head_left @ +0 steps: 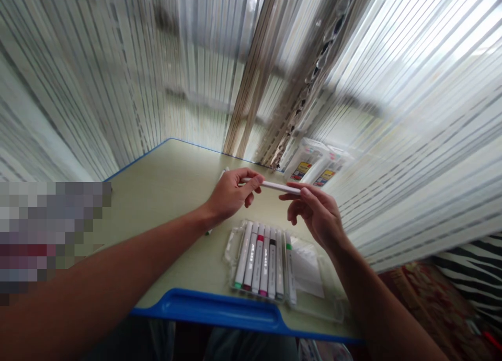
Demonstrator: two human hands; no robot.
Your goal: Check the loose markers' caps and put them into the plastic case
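Observation:
Both hands hold one white marker (275,186) level above the desk. My left hand (231,193) pinches its left end between thumb and fingers. My right hand (316,210) grips its right end with the fingertips. Below the hands lies an open clear plastic case (309,277) with several white markers (263,264) side by side, their coloured caps toward me. Another marker (223,173) lies on the desk, mostly hidden behind my left hand.
The pale green desk (168,183) has a blue rim with a pen groove (219,306) at its near edge. Two clear marker boxes (316,165) stand at the far right against striped curtains (411,141). A blurred patch sits at the left.

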